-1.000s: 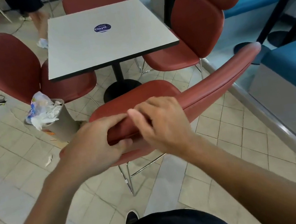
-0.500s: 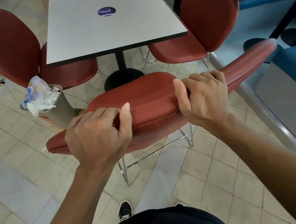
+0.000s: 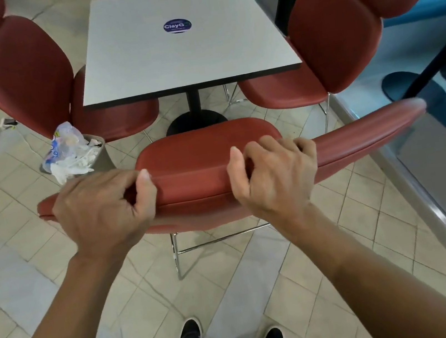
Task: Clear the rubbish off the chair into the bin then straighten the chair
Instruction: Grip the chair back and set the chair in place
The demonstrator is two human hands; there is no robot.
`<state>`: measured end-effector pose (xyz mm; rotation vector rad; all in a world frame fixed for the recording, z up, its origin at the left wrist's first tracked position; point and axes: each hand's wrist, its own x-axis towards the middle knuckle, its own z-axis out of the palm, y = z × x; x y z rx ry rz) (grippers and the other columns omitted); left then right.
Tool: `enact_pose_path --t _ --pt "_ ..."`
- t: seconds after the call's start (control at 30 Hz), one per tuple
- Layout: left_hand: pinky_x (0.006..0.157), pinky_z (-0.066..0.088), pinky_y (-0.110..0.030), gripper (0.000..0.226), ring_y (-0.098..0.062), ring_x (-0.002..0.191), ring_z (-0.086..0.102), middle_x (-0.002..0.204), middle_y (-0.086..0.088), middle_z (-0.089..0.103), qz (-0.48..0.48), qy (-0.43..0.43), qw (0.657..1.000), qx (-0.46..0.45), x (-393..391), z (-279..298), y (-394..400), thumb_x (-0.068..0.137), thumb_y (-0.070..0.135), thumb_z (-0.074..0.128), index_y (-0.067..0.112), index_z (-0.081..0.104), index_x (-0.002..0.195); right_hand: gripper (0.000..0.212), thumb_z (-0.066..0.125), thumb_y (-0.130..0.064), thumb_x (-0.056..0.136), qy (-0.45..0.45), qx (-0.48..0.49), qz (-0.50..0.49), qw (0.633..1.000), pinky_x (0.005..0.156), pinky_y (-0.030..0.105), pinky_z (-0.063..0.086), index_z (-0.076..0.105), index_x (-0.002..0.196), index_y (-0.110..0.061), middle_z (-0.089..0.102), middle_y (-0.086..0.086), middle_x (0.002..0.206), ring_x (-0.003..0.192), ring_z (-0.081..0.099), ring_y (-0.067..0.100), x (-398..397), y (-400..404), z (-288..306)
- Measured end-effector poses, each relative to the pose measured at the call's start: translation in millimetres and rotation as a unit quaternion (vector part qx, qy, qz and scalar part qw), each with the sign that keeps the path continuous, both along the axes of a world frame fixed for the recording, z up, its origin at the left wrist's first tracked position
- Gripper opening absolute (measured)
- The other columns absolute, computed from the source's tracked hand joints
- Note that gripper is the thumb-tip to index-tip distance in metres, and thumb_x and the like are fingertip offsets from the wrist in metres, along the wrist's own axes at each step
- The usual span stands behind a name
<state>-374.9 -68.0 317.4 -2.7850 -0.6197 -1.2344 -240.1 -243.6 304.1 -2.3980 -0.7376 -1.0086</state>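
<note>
Head view, looking down: the red padded chair (image 3: pixel 207 153) stands on the tiled floor just in front of the grey square table (image 3: pixel 183 55), its seat facing the table's black pedestal and its chrome legs below. Its glossy backrest top runs across the picture, with stitched seams. The left hand (image 3: pixel 103 211) grips the backrest rim, thumb over the top; the right hand (image 3: pixel 272 172) grips it beside, fingers curled over. The grey bin (image 3: pixel 100 156), stuffed with plastic wrappers and tissue, stands to the left.
</note>
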Motion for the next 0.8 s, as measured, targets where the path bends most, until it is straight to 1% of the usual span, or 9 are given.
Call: enact_pose_path --t 0.1,0.17,0.2,0.27,0.37,0.47,0.63,0.8 --pt "0.075 0.037 -0.035 0.036 -0.021 0.063 0.057 0.062 0.000 0.065 0.025 0.023 0.999 -0.032 1 1 -2 0.092 0.026 0.046 0.013 0.069 0.068 0.048 0.044 -0.047 0.094 0.032 -0.037 0.051 0.998 0.075 0.034 0.038 0.064 0.058 -0.021 0.060 -0.006 0.058 0.057 0.055 0.016 0 0 1" --pt "0.080 0.039 -0.037 0.036 -0.020 0.069 0.061 0.069 0.002 0.069 0.002 0.020 1.000 -0.023 12 -3 -20 0.094 0.028 0.047 0.015 0.067 0.068 0.049 0.042 -0.048 0.096 0.063 -0.045 0.090 0.993 0.076 0.032 0.041 0.068 0.065 -0.020 0.064 -0.007 0.062 0.060 0.058 0.014 7 -13 4" --pt "0.078 0.041 -0.037 0.037 -0.019 0.070 0.063 0.070 0.003 0.070 -0.009 0.018 1.000 -0.014 19 -5 -29 0.095 0.031 0.047 0.017 0.068 0.068 0.050 0.041 -0.048 0.096 0.071 -0.045 0.094 0.992 0.076 0.032 0.042 0.068 0.065 -0.019 0.063 -0.006 0.061 0.059 0.057 0.015 12 -19 7" --pt "0.069 0.042 -0.036 0.043 -0.020 0.064 0.063 0.065 0.004 0.069 -0.001 0.022 1.000 -0.005 30 -6 -36 0.095 0.039 0.043 0.020 0.069 0.067 0.056 0.038 -0.048 0.098 0.063 -0.059 0.079 0.993 0.074 0.033 0.040 0.063 0.059 -0.017 0.057 -0.005 0.055 0.053 0.050 0.016 20 -24 9" --pt "0.060 0.039 -0.035 0.045 -0.021 0.053 0.056 0.055 0.003 0.061 0.009 0.015 1.000 -0.003 37 -9 -30 0.093 0.039 0.041 0.018 0.064 0.060 0.058 0.032 -0.044 0.100 0.027 -0.077 0.052 0.995 0.067 0.033 0.036 0.050 0.051 -0.019 0.047 -0.005 0.048 0.049 0.036 0.015 27 -19 8" --pt "0.056 0.036 -0.034 0.043 -0.022 0.050 0.053 0.050 0.002 0.056 0.007 -0.001 1.000 0.014 39 -12 -27 0.091 0.037 0.043 0.018 0.061 0.057 0.053 0.033 -0.040 0.099 0.005 -0.061 0.048 0.997 0.061 0.032 0.035 0.043 0.050 -0.020 0.044 -0.005 0.046 0.046 0.036 0.017 29 -16 3" --pt "0.054 0.036 -0.032 0.041 -0.023 0.048 0.052 0.050 0.001 0.057 -0.002 -0.028 0.999 0.031 46 -16 -16 0.090 0.035 0.045 0.017 0.062 0.057 0.051 0.040 -0.038 0.095 -0.007 -0.053 0.046 0.998 0.057 0.032 0.036 0.052 0.050 -0.016 0.049 -0.002 0.046 0.044 0.044 0.020 35 -8 1" --pt "0.057 0.036 -0.032 0.040 -0.023 0.049 0.053 0.051 0.001 0.058 -0.003 -0.035 0.999 0.037 54 -19 -2 0.090 0.034 0.045 0.017 0.064 0.059 0.046 0.046 -0.036 0.090 -0.020 -0.034 0.050 0.998 0.053 0.029 0.031 0.050 0.048 -0.016 0.044 -0.002 0.044 0.042 0.040 0.020 42 3 0"
